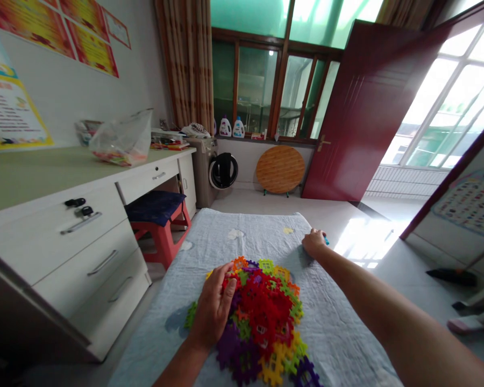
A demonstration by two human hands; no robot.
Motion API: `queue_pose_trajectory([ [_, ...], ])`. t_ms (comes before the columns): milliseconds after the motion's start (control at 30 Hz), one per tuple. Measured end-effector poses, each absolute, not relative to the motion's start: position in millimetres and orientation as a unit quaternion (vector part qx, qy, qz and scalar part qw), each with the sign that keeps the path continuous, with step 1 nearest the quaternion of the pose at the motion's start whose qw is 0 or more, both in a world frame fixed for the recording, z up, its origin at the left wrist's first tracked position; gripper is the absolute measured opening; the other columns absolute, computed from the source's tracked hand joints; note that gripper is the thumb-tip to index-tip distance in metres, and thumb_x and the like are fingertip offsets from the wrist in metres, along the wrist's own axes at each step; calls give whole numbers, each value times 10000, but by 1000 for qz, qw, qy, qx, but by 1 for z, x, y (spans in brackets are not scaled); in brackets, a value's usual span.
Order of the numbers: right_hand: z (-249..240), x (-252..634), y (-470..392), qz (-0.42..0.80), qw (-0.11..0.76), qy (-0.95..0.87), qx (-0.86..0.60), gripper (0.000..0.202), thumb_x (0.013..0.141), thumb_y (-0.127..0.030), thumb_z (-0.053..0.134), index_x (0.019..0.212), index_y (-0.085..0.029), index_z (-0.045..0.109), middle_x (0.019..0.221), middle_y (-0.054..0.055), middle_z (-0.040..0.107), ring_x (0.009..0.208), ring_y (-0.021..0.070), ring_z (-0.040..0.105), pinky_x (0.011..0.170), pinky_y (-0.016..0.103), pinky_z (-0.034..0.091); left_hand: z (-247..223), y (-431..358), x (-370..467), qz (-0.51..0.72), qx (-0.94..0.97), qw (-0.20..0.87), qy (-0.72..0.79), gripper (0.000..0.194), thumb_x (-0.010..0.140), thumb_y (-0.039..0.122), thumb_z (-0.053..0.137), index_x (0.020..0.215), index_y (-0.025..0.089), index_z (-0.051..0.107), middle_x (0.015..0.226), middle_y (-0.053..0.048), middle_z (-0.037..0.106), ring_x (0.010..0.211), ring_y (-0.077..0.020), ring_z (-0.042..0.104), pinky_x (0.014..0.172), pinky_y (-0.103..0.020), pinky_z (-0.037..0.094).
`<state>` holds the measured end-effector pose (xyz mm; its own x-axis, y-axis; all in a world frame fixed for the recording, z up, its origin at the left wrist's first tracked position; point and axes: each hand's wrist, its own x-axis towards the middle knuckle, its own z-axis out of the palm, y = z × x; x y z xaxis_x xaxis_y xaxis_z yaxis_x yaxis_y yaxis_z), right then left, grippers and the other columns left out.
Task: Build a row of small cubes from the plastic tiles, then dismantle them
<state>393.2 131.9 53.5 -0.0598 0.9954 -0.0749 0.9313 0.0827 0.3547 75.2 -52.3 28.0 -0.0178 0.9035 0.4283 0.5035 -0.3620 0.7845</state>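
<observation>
A pile of interlocking plastic pieces in red, purple, yellow, green and orange lies on a table with a light blue cloth. My left hand rests at the pile's left side, thumb and fingers apart, touching the pieces; no piece is clearly gripped. Out at the far right corner of the cloth, my right hand has its fingers curled round a small blue piece, of which only an edge shows.
Along the left stands a white desk with a plastic bag on it. A red stool is tucked beside the desk. Behind are a washing machine, a round wooden board and a dark red door.
</observation>
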Motion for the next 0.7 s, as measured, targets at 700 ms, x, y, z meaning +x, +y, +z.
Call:
queue_pose_trajectory([
  [700,101,295,-14,-197,-284,847,405,574,705,-293,710,1256,-236,564,1098,62,637,939,212,607,849,359,468,31,-59,75,381,784,147,467,1013,641,587,730,1460,218,261,1407,-175,438,1297,-369,408,1064,-585,318],
])
